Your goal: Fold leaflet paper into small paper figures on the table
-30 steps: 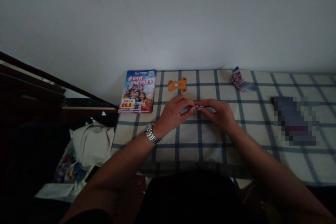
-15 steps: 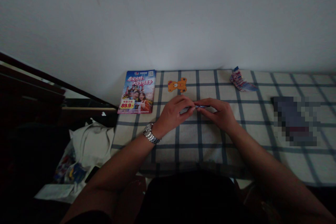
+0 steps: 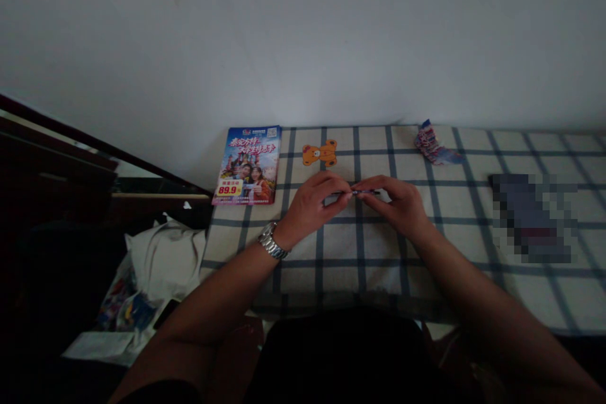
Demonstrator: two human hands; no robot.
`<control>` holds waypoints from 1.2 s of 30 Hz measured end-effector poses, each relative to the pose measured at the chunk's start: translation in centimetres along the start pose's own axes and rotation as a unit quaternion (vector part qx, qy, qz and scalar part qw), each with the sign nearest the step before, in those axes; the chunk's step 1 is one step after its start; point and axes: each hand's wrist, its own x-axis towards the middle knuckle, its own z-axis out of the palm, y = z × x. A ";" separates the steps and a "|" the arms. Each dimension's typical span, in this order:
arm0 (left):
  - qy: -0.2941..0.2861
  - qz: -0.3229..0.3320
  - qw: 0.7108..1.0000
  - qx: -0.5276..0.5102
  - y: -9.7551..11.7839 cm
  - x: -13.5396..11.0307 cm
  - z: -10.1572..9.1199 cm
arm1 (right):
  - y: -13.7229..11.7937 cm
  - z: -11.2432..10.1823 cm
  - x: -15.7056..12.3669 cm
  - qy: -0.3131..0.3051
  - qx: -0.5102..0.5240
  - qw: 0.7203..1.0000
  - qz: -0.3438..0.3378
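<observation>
My left hand (image 3: 313, 205), with a metal watch on its wrist, and my right hand (image 3: 396, 204) meet over the middle of the checked tablecloth (image 3: 360, 246). Both pinch a small thin strip of folded printed paper (image 3: 363, 192) between their fingertips, held flat just above the cloth. Most of the strip is hidden by my fingers.
A colourful flyer (image 3: 249, 165) lies at the cloth's far left corner, an orange bear cutout (image 3: 320, 153) beside it. A crumpled printed scrap (image 3: 432, 144) sits at the far right, a blurred dark object (image 3: 530, 218) nearer right. Bags and cloth (image 3: 156, 265) lie on the floor left.
</observation>
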 end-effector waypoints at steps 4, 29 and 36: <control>0.003 0.005 1.000 -0.013 0.0 0.0 0.0 | -0.1 0.1 0.0 0.003 0.012 1.000 -0.003; -0.004 0.002 0.999 0.034 0.1 -0.2 0.3 | -0.3 0.3 0.2 -0.020 -0.017 0.998 -0.048; -0.017 -0.005 0.999 0.027 0.2 -0.2 0.4 | -0.3 0.3 0.3 -0.025 -0.027 0.998 -0.045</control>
